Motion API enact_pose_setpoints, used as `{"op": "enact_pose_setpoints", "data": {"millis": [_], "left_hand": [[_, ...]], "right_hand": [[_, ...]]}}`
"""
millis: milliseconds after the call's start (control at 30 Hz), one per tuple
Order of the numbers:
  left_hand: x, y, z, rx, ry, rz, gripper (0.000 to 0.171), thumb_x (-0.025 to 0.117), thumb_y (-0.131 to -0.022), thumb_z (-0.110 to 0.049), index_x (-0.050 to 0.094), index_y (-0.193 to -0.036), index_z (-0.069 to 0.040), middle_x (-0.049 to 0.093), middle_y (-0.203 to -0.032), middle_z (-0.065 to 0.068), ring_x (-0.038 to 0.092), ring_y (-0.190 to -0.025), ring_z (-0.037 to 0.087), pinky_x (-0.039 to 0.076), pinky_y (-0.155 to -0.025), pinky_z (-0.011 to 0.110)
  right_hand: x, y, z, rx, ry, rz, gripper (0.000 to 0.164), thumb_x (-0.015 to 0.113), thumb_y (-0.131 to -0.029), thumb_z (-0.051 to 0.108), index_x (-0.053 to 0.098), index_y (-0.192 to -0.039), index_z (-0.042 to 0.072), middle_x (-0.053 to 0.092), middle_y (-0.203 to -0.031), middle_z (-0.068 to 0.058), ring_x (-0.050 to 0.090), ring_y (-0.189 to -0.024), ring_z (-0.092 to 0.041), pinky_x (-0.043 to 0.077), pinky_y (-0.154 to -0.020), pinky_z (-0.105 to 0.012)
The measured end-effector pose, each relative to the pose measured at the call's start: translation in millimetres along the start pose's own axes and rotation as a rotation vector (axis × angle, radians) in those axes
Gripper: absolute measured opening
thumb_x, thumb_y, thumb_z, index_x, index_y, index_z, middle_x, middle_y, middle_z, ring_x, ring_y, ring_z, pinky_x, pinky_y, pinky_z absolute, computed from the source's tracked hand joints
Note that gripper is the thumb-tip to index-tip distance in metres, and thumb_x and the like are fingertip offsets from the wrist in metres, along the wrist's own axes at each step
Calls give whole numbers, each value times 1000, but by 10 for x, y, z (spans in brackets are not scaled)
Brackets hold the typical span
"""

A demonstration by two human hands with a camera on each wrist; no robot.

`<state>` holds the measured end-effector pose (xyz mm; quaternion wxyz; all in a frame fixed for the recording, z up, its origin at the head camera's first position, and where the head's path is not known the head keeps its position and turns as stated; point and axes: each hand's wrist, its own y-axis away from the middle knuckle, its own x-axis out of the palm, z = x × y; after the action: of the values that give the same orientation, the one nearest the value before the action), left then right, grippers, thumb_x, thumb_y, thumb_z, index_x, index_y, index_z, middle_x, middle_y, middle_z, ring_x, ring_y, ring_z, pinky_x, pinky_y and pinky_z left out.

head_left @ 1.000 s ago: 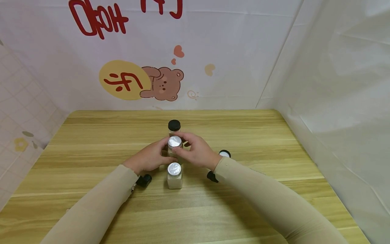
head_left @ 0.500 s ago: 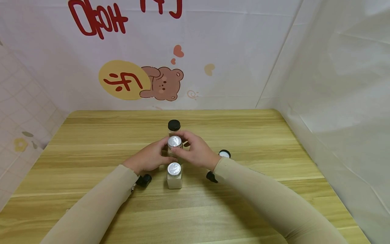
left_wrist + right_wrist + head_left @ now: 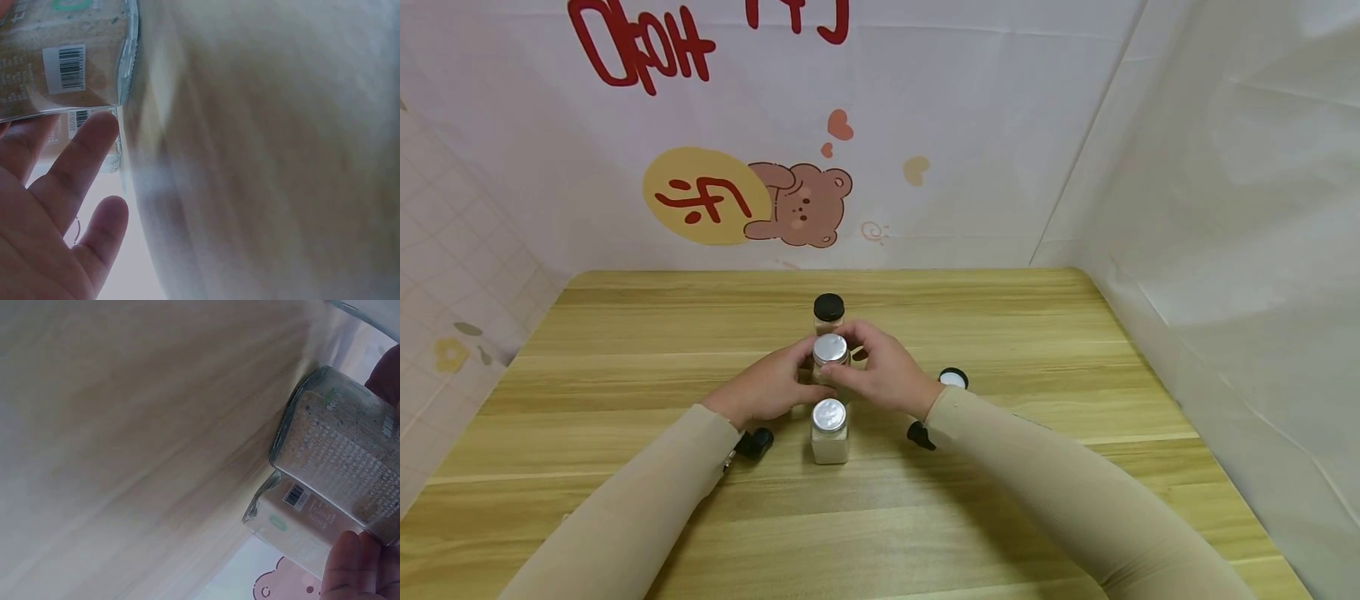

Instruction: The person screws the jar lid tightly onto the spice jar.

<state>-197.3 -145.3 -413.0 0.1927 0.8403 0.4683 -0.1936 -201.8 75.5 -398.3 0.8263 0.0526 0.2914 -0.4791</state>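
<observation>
The middle one of three square glass spice jars [image 3: 830, 348], with silver foil over its mouth, stands between both hands. My left hand [image 3: 771, 385] holds its body from the left, thumb on the near side. From the right, my right hand [image 3: 886, 371] grips it near the top, thumb and fingers at the rim. Brown, speckled powder shows inside this jar in the right wrist view. In front stands another foil-topped jar [image 3: 830, 433] of pale powder. Behind is a third jar [image 3: 829, 310] with a black lid, its lower part hidden by the hands.
A black lid [image 3: 953, 378] lies on the table right of my right hand, white inside facing up. A dark shape [image 3: 860, 354] shows partly beneath the right hand. The wood-grain table [image 3: 760, 533] meets a printed white wall sheet [image 3: 970, 125] at the back.
My right thumb has shifted slightly left along the rim of the middle jar. The left hand and the other jars have kept their places.
</observation>
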Motion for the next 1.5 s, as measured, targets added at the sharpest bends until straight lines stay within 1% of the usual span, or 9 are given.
{"op": "enact_pose_setpoints", "data": {"millis": [233,333,467,533,667,800,933,1233,1500], "left_hand": [[2,-2,10,4,-29,-8,61,83,-92,-34,53,-145,-31,64,-138,0,60,-129,26,43,-114,55],[2,-5,12,-2,-23,-7,62,83,-92,-34,53,-146,-31,64,-139,0,59,-129,27,43,-114,56],[3,-8,16,-2,-13,-6,62,84,-92,-34,53,-146,-31,64,-137,0,59,-128,26,43,-114,55],[3,-9,19,0,-12,-5,61,84,-92,-34,53,-145,-30,65,-136,0,60,-127,26,43,-114,55],[2,-4,23,5,-22,-4,61,83,-92,-34,53,-145,-29,65,-136,0,60,-128,26,43,-114,55],[0,-2,23,2,-41,-6,63,83,-92,-35,52,-146,-30,64,-138,0,60,-129,26,44,-114,55],[1,-3,16,-5,-49,-6,65,83,-92,-34,51,-148,-30,65,-138,0,61,-129,26,44,-114,55],[-7,-9,27,-8,-54,-1,62,82,-93,-35,51,-146,-30,63,-138,0,59,-126,27,45,-112,55],[-1,-6,36,1,-53,-4,65,82,-93,-34,49,-149,-31,63,-141,0,59,-131,27,43,-115,56]], "right_hand": [[-18,11,-1,-46,-5,31,54,72,-100,16,55,-150,7,65,-139,-6,62,-118,-21,53,-103,-52],[-19,19,3,-53,8,25,48,72,-100,17,58,-146,8,65,-140,-7,62,-118,-22,53,-102,-53],[-9,20,3,-35,12,9,39,74,-99,19,62,-135,8,68,-134,-7,63,-116,-22,54,-102,-52],[-3,20,1,-22,5,6,39,75,-98,19,61,-133,8,68,-129,-7,63,-115,-22,53,-102,-52],[1,21,-12,-10,-19,11,49,77,-97,18,58,-141,7,67,-133,-7,62,-116,-22,53,-103,-52],[-4,25,-23,-38,-21,23,55,72,-100,16,53,-150,7,65,-140,-8,61,-117,-23,53,-102,-52],[-8,35,-22,-54,-5,22,51,68,-101,13,55,-150,5,65,-140,-10,61,-118,-24,54,-102,-52],[13,28,-34,-24,-20,-1,41,75,-98,18,62,-136,9,69,-131,-5,63,-115,-21,54,-102,-53],[-7,39,-25,-49,-15,15,55,72,-99,14,55,-151,8,65,-140,-9,61,-119,-24,54,-102,-52]]}}
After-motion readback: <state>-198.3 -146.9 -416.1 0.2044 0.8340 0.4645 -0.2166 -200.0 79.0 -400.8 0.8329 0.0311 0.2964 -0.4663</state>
